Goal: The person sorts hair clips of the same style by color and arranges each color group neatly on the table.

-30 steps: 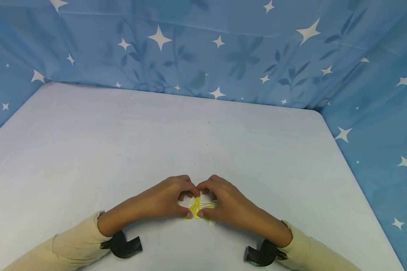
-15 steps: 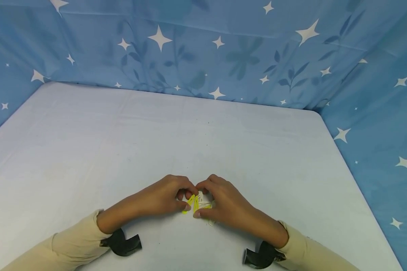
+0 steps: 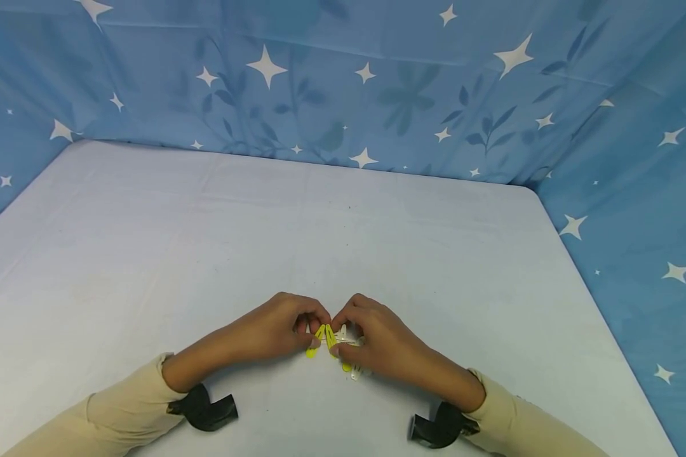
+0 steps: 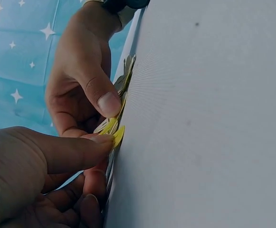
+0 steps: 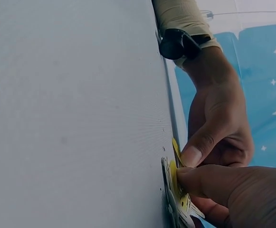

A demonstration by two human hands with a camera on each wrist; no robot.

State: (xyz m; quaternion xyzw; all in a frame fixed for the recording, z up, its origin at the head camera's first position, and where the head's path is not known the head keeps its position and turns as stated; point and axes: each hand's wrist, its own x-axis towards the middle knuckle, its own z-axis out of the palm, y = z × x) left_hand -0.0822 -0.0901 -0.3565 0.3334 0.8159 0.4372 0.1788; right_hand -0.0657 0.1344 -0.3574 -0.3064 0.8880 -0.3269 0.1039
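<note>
Beige sleeves (image 3: 120,403) slant inward across the near part of the surface (image 3: 320,241), with 1 black wrist mount (image 3: 207,414) at the left cuff and another (image 3: 440,428) at the right.

Beyond them the 2 hands face each other, well short of the far edge and well in from the right edge. The left hand (image 3: 280,327) has its back up, knuckles arched and fingertips turned toward the right edge; its thumb and index finger pinch the left yellow clip (image 3: 311,352). The right hand (image 3: 377,333) mirrors that pose, fingertips turned toward the left edge, with thumb and index finger clamped on the right yellow clip (image 3: 329,335). The remaining fingers of each hand are curled under and partly hidden.

Nearest among the pieces, white clips (image 3: 355,373) and a third yellow clip (image 3: 346,367) show around the right thumb, partly covered. The 2 pinched clips stand just beside each other, narrow tips toward the far edge. Their long axes splay: the left yellow clip's rounded near end leans toward the left edge, the right yellow clip's near end toward the right edge.

Past the far edge hangs a blue curtain (image 3: 343,63) with white stars and darker leaves.
</note>
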